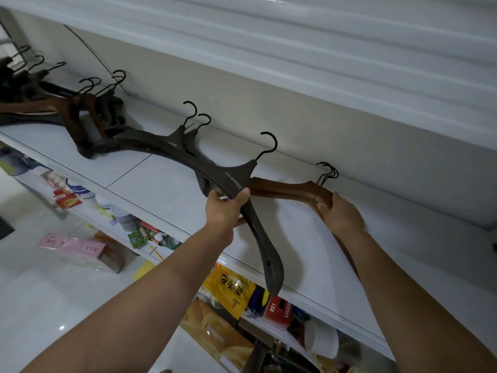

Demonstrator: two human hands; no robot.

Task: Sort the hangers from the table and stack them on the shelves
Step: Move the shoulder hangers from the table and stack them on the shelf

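Far left of the shelf: a mixed pile of hangers, brown and dark, hooks toward the back wall. Just right of it, a dark pair lies flat, hooks likewise to the wall.

Left hand: clenched round the middle of a dark hanger, thumb on top beside the white lettering. The hook points at the wall. One arm of this hanger reaches up-left and overlaps the dark pair; the other runs down past the shelf's front edge and overhangs it.

Right hand: fingers wrapped round the near shoulder of a brown stack resting on the shelf, hooks bunched against the wall.

Judgement: the dark pair lies to the left of the left hand, the brown stack to its right and already held. The left hand is the nearer to the dark pair. Seating the held hanger there calls for a leftward slide and a turn to bring its long axis parallel to the wall.
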